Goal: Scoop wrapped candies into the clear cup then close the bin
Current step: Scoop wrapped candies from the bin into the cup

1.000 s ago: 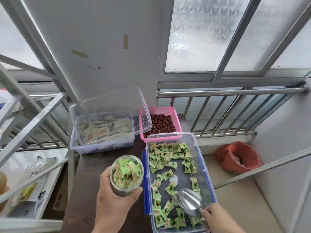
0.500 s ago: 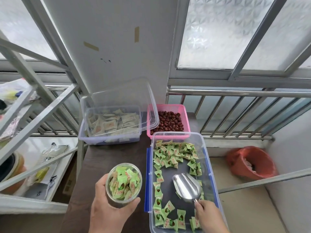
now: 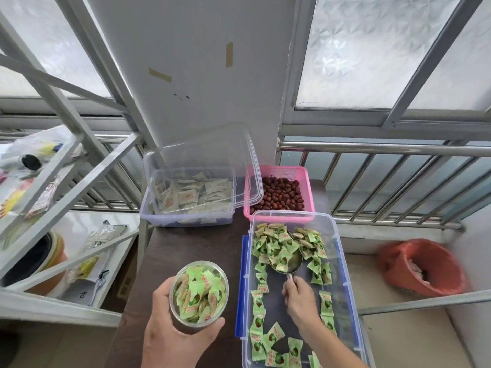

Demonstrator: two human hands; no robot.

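Observation:
My left hand (image 3: pixel 172 338) grips a clear cup (image 3: pixel 198 294) nearly full of green wrapped candies, held above the dark table (image 3: pixel 186 251) just left of the bin. The open clear bin (image 3: pixel 337 235) with blue clips holds more green wrapped candies (image 3: pixel 268 245), heaped at its far end and scattered along its sides. My right hand (image 3: pixel 301 301) holds the handle of a metal scoop (image 3: pixel 288 260). The scoop's bowl is pushed into the far heap and has a few candies in it.
Behind the cup stands a clear box of white packets (image 3: pixel 188 197) with its lid (image 3: pixel 212 152) tipped up. A pink basket of red dates (image 3: pixel 281 193) sits behind the bin. A metal rack (image 3: pixel 53 208) is on the left, a red bucket (image 3: pixel 422 266) on the floor at right.
My right hand has pushed the scoop from the near end of the bin to the far heap of candies. The cup in my left hand has stayed about where it was.

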